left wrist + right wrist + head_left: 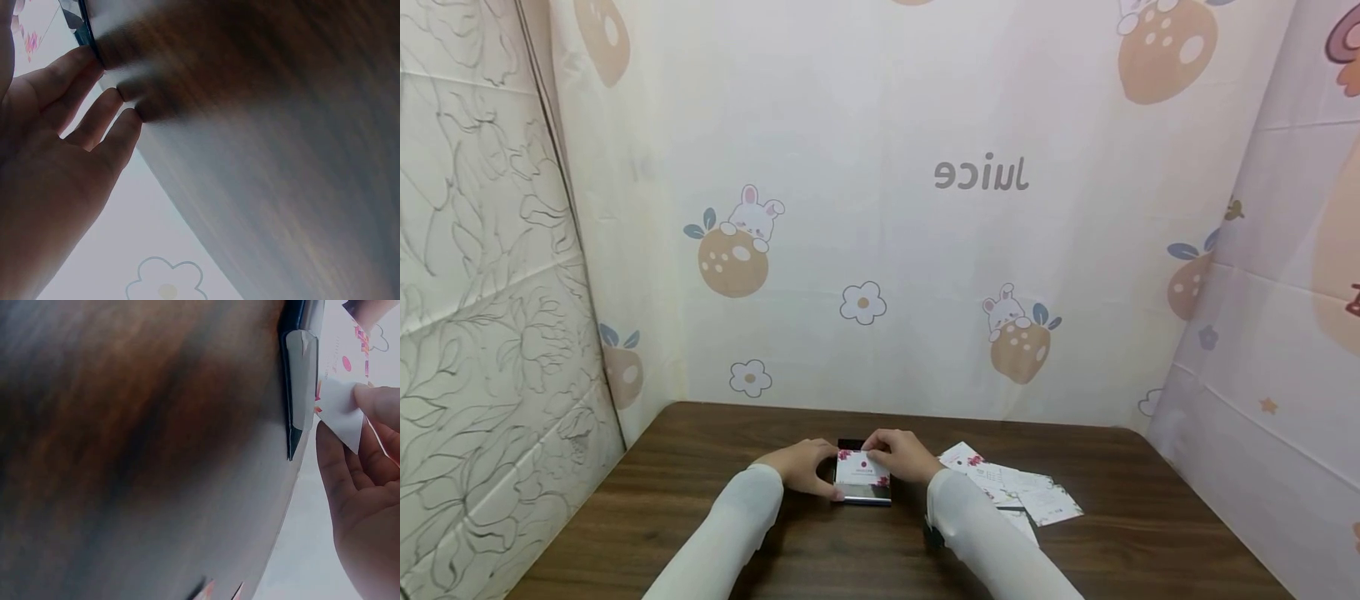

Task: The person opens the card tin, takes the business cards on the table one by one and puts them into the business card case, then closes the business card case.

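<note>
A small dark card case (pixel 867 502) with a shiny silver front edge lies on the table. My left hand (pixel 803 467) holds its left side, thumb by the near corner and fingers by the far one. In the left wrist view the fingertips (pixel 90 56) touch the case's dark edge. My right hand (pixel 901 457) pinches a white business card (pixel 857 469) with pink flowers between thumb and fingers. That card is over the case; in the right wrist view the card (pixel 340 415) is tilted, its corner beyond the case's edge (pixel 302 381).
To the right, several loose flowered cards (pixel 1048 500) lie overlapping on the brown wooden table (pixel 1150 517), partly behind the right sleeve (pixel 985 533). A printed curtain (pixel 880 225) hangs along the table's far edge, with more fabric at both sides.
</note>
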`<action>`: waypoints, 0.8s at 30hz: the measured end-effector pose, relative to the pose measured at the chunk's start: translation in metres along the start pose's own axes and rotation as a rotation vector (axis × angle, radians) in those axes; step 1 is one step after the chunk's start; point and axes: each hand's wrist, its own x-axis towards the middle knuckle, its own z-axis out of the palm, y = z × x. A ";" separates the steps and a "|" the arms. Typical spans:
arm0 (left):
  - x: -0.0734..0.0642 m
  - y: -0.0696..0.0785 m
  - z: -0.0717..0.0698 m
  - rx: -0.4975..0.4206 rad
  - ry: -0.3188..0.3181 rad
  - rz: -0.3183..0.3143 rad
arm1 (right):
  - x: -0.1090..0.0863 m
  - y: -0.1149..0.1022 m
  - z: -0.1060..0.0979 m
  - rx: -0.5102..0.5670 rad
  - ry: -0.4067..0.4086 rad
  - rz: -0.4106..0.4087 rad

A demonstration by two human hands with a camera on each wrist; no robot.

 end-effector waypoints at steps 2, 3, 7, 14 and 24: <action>0.001 -0.001 -0.001 0.000 -0.001 0.008 | 0.000 -0.001 0.000 -0.004 -0.003 0.004; 0.001 -0.002 -0.001 0.001 -0.001 0.010 | 0.000 -0.002 0.000 -0.002 -0.005 0.004; 0.002 -0.004 0.000 0.006 0.006 0.023 | -0.001 -0.004 0.001 -0.011 -0.031 0.014; 0.000 -0.002 -0.002 0.000 0.012 0.033 | -0.001 -0.003 0.004 -0.034 -0.086 0.056; -0.003 0.001 -0.004 -0.007 0.005 0.016 | -0.002 -0.007 0.002 -0.049 -0.108 0.025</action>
